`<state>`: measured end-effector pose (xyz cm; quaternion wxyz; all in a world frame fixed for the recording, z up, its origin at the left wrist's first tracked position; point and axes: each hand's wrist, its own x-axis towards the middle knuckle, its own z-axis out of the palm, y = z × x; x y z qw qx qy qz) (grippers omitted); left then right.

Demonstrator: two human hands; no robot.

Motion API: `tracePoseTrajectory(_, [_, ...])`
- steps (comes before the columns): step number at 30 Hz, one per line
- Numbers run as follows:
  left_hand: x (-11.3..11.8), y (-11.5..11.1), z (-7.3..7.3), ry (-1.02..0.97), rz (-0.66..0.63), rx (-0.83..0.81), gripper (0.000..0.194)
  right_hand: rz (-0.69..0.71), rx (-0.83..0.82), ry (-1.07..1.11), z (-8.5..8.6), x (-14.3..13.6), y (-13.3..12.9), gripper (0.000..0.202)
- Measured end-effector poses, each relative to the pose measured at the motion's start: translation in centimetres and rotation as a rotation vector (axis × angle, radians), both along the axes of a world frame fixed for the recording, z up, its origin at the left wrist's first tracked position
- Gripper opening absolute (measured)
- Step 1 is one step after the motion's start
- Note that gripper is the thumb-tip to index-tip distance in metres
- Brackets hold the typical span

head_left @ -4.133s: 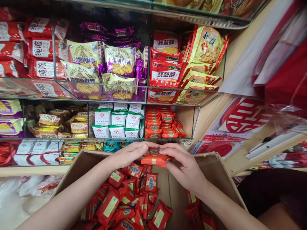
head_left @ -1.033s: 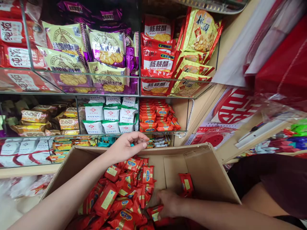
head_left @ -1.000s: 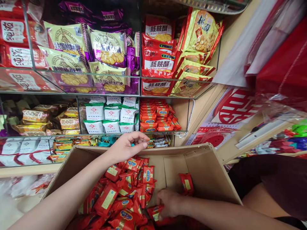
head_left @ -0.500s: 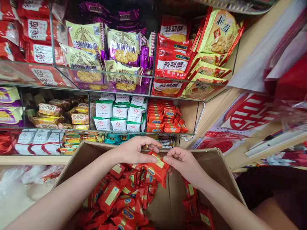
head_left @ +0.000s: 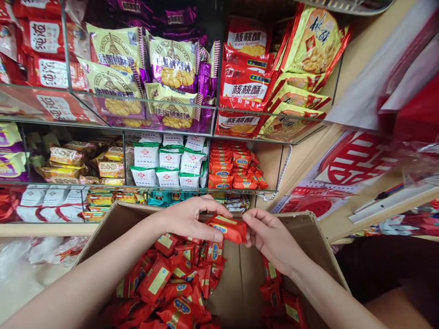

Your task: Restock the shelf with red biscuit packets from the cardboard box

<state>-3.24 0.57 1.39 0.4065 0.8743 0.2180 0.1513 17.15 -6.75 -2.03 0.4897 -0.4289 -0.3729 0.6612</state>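
Above an open cardboard box (head_left: 236, 274), both hands hold one red packet (head_left: 228, 228) with a pale label. My left hand (head_left: 197, 217) grips its left end between thumb and fingers. At the right end, my right hand (head_left: 265, 233) pinches the wrapper's edge. Many red packets (head_left: 171, 283) lie loose in the left part of the box, and several more (head_left: 281, 292) are at its right side. Bare cardboard shows between the two groups.
Behind the box, a glass-fronted shelf (head_left: 164, 132) holds snack packets, with stacked red packets (head_left: 233, 164) in a lower right compartment. Plastic bags (head_left: 37, 260) lie at lower left. A red patterned sheet (head_left: 360, 157) and hanging bags are at right.
The held packet has tilted from hanging down at an angle to nearly level, and my right fingers have shifted on its right end. The view has moved slightly.
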Motion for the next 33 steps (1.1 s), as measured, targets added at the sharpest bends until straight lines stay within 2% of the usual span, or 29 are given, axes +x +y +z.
tracePoseTrajectory(4, [0.0, 0.1, 0.2, 0.026, 0.031, -0.007, 0.035, -0.003, 0.201, -0.117, -0.3, -0.2, -0.1, 0.031])
tracePoseTrajectory(8, [0.2, 0.0, 0.3, 0.036, 0.062, 0.028, 0.033, 0.016, 0.361, -0.109, 0.0, -0.4, 0.2, 0.035])
tracePoseTrajectory(10, [0.2, -0.1, 0.1, 0.035, 0.103, 0.041, 0.038, 0.018, 0.364, -0.126, 0.2, -0.5, 0.4, 0.028])
tracePoseTrajectory(12, [0.3, -0.3, -0.1, 0.009, 0.121, 0.015, 0.035, -0.003, 0.319, -0.148, 0.3, -0.5, 0.5, 0.022])
tracePoseTrajectory(17, [0.5, -0.4, -0.7, -0.051, 0.158, -0.077, 0.033, -0.068, 0.208, -0.136, -0.1, -0.4, 0.4, 0.023])
tracePoseTrajectory(21, [0.6, -0.4, -0.8, -0.044, 0.187, -0.105, 0.032, -0.012, 0.291, -0.150, -0.7, -0.8, 0.2, 0.027])
tracePoseTrajectory(24, [0.6, -0.4, -0.8, -0.049, 0.201, -0.092, 0.033, 0.005, 0.334, -0.243, -0.9, -1.3, -0.2, 0.028])
tracePoseTrajectory(26, [0.6, -0.4, -0.7, -0.080, 0.222, -0.064, 0.032, -0.048, 0.388, -0.314, -0.6, -1.2, -0.4, 0.022])
tracePoseTrajectory(29, [0.6, -0.5, -0.7, -0.128, 0.254, -0.058, 0.031, -0.176, 0.537, -0.424, 1.0, 0.3, -0.3, 0.022])
tracePoseTrajectory(31, [0.6, -0.6, -0.7, -0.139, 0.251, -0.079, 0.031, -0.303, 0.652, -0.569, 2.4, 1.9, 0.5, 0.034])
tracePoseTrajectory(33, [0.6, -0.6, -0.7, -0.141, 0.245, -0.076, 0.029, -0.448, 0.750, -0.847, 3.8, 3.6, 1.7, 0.048])
